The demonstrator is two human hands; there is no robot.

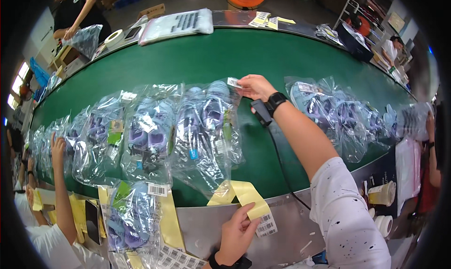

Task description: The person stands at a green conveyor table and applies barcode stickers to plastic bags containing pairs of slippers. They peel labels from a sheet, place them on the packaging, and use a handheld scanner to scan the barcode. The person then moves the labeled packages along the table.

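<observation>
My right hand [257,87] reaches over the green belt, fingers pinched at a small white barcode label [233,83] at the top corner of a clear plastic bag. Inside that bag lies a pair of light blue and purple shoes [213,107]. Low in the middle, my left hand [237,233] grips a yellow label strip [251,196] with white barcode labels on its lower end. The strip curls up over the belt's near edge. Left of my left hand, another bagged pair of shoes [134,212] bears a barcode label, with more label sheets [176,258] beneath.
Bagged shoes line the green belt [235,53] on both sides. A cable [282,170] runs from the device on my right wrist. Co-workers stand left, right and across; a co-worker's hand [57,149] touches bags at left. Stacked plastic bags [181,27] lie at the far edge.
</observation>
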